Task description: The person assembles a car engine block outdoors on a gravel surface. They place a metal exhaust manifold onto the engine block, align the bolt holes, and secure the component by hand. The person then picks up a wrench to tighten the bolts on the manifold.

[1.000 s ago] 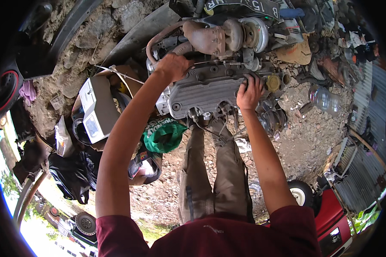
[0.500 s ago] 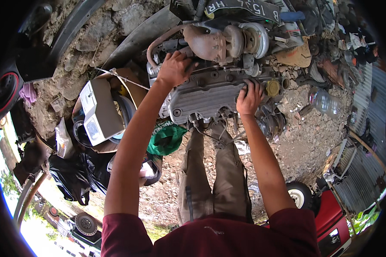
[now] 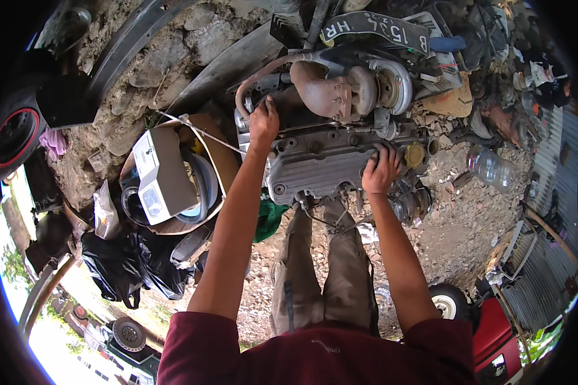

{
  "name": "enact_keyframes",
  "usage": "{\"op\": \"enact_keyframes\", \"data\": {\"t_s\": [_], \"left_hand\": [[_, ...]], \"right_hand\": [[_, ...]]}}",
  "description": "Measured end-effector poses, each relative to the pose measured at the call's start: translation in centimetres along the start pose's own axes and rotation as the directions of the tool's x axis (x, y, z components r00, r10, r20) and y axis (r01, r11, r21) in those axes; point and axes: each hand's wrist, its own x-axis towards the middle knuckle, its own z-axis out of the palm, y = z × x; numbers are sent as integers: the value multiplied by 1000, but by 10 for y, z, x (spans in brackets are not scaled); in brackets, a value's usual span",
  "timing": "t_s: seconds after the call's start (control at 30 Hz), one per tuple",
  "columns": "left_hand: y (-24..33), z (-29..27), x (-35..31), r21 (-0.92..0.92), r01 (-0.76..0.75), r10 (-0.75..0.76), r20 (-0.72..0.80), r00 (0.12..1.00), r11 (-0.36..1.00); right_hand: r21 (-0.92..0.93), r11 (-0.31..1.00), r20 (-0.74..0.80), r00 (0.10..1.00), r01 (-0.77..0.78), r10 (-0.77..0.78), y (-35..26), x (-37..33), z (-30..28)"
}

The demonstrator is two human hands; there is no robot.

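A large engine lies ahead of me, its grey ribbed valve cover facing up. My left hand is at the engine's left end, below a curved brown pipe. Its fingers are drawn together, and whatever they grip is hidden. On the right part of the cover rests my right hand, fingers spread and holding nothing. Just right of it is a yellowish round filler cap. Beyond the cover sits a turbocharger, joined to a rusty elbow.
An open cardboard box with a white carton stands left of the engine. Black plastic bags lie nearer. A clear plastic jug is on the stony ground at right. Behind the engine leans a black plate.
My left hand has drawn its fingers together at the engine's left end. My right hand stays on the cover. The whole view has shifted, so the engine appears lower and farther right.
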Motion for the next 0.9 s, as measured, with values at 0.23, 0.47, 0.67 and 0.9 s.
{"op": "enact_keyframes", "data": {"t_s": [0.23, 0.47, 0.67, 0.9], "left_hand": [[6, 0, 2, -21, 83, -81, 82, 993, 996], [14, -8, 4, 263, -567, 561, 108, 821, 780], [45, -10, 2, 156, -741, 598, 493, 631, 653], [16, 20, -12, 255, -548, 231, 709, 666, 797]], "right_hand": [[31, 1000, 21, 1000, -4, 3, 2, 5, -4], [2, 1000, -10, 1000, 10, -10, 1, 4, 0], [6, 1000, -30, 1000, 1, -1, 5, 1, 1], [27, 1000, -27, 1000, 1, 0, 3, 1, 4]]}}
